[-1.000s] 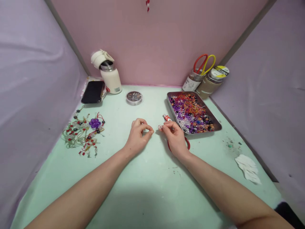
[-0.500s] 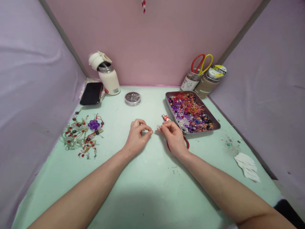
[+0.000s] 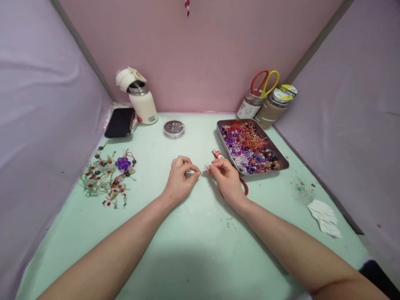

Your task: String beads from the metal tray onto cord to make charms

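Observation:
My left hand (image 3: 182, 178) is closed in a pinch above the middle of the table; whatever lies between thumb and forefinger is too small to make out. Facing it, my right hand (image 3: 227, 179) pinches a small cluster of clear and reddish beads (image 3: 207, 168), which juts out toward the left fingertips. A narrow gap parts the two hands. Just behind the right hand lies a red lighter (image 3: 217, 154). Red-handled scissors (image 3: 245, 187) are partly hidden under that hand. The metal tray (image 3: 283, 166) of purple, clear, black and orange beads and tangled cords stands beside it.
Finished-looking beaded strings (image 3: 103, 175) with a purple bead flower (image 3: 123, 163) lie at left. Further back are a phone (image 3: 120, 123), a cream bottle (image 3: 144, 106) and a round clear case (image 3: 174, 128). Two jars (image 3: 248, 107) stand back right; a crumpled tissue (image 3: 323, 217) lies at right.
The bead cluster and right fingertips have shifted very slightly to the left. My left hand holds its pinch in nearly the same place.

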Tool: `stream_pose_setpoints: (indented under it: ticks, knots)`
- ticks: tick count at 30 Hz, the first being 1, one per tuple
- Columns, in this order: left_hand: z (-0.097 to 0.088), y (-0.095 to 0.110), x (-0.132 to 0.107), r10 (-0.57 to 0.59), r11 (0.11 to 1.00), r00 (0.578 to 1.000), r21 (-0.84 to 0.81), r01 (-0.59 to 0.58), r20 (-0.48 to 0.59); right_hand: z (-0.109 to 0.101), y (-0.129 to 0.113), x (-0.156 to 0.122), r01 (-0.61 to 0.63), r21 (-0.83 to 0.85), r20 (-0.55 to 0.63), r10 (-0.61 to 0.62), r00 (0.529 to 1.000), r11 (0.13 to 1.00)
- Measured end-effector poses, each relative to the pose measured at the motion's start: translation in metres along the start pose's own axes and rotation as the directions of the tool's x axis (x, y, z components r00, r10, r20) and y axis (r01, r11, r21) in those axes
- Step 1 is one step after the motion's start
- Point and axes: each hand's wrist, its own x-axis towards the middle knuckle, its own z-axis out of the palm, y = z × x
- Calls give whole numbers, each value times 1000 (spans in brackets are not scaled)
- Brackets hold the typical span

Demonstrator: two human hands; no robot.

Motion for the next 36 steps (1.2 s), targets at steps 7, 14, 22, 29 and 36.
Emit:
stream_pose_setpoints:
  ticks: [7,14,22,29,36]
  knots:
    - [1,-2,1,2,999,1000,-32,-2,3,-1,0,-1,17,-12,43,-16,999,1000]
    - [2,-2,0,-3,993,1000,-115,4,9,1,-3,-2,-43,52,59,39,998,998]
    - [1,4,0,-122,979,991,-156,131,62,1,-5,-4,-40,52,109,34,994,998]
    - [3,3,-1,-174,970,982,-157,185,77,2,-10,-6,-18,56,114,12,993,998]
    - [2,4,-1,-173,970,982,-157,183,75,2,-12,-7,1,52,114,-6,993,999]
